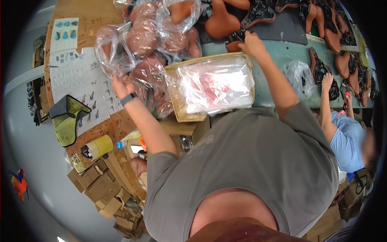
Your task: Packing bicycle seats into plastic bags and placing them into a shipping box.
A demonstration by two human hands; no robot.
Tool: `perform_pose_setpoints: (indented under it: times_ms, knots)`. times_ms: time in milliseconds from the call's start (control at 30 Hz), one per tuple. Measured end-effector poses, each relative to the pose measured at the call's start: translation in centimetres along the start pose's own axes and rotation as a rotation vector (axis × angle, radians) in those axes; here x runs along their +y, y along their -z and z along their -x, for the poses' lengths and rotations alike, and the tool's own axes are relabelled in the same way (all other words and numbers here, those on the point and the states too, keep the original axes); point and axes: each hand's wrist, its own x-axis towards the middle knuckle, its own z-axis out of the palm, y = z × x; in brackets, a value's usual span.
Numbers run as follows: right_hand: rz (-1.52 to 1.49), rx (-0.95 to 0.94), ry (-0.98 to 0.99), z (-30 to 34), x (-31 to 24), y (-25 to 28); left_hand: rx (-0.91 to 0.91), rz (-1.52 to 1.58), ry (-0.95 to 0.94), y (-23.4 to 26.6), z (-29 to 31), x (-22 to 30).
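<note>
My left hand [123, 86] is closed on the edge of a clear plastic bag [109, 60] around a brown bicycle saddle, at the left of a heap of bagged saddles [143, 38]. Farther right, my right hand [254, 45] reaches over the workbench with its fingers on a brown bicycle saddle [234, 46], whose underside shows black parts. Between my arms stands an open cardboard box [174, 99] lined with clear plastic, with something reddish showing through. Unbagged saddles, including a large brown one [219, 22], lie at the far edge.
A co-worker in a blue shirt [348, 139] handles saddles at the right, holding a red-handled tool [346, 101]. A crumpled clear bag [299, 78] lies on the green bench [278, 60]. At left are printed sheets [76, 76], a yellow-green cloth piece [66, 125] and a yellow cylinder [100, 146].
</note>
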Motion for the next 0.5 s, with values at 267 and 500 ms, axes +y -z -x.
perform_pose_setpoints:
  times_ms: [267, 500]
  knots:
    - [-0.248, 0.026, -0.11, 10.0, 17.9, -2.0, -0.147, -0.952, -0.373, -13.5, 20.2, -21.4]
    - [-0.089, 0.037, -0.059, 26.8, 23.0, -1.8, -0.594, -1.559, -0.361, -13.1, 31.3, -41.6]
